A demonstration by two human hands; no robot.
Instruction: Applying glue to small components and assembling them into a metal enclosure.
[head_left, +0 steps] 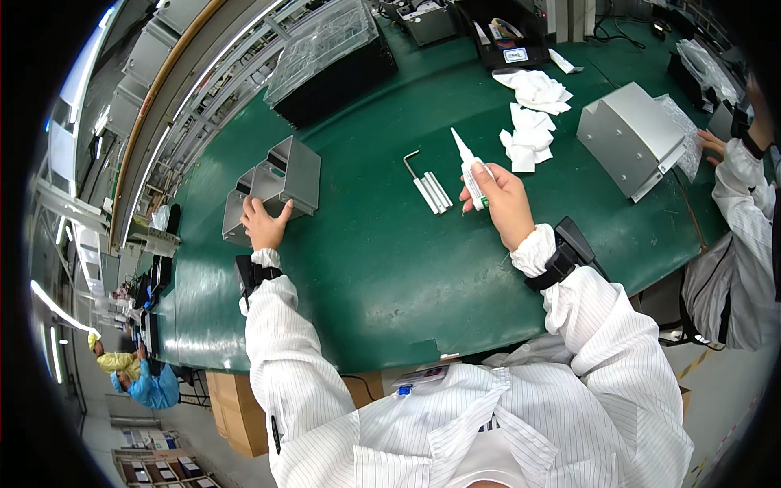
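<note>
In the head view, the right hand (511,210) has its fingers closed around a white tube (470,172), gripping it over the green counter (366,285). The tube's long thin tip points up and away. It has small print on its side, too tiny to read, and a bit of green near the bottom. At the back, a black bin (488,57) has a white label with blue on its front.

The left hand (267,230) touches a grey box (303,175). Its thumb is spread apart, and I can't tell if the fingers grip the box or just rest there.

Some silver bars (433,193) and a bent key (409,167) lie between the hands, near the tube. A wide stretch of counter runs from the grey box to the bars, and down to the near edge. White papers (527,140) lie behind the right hand.
</note>
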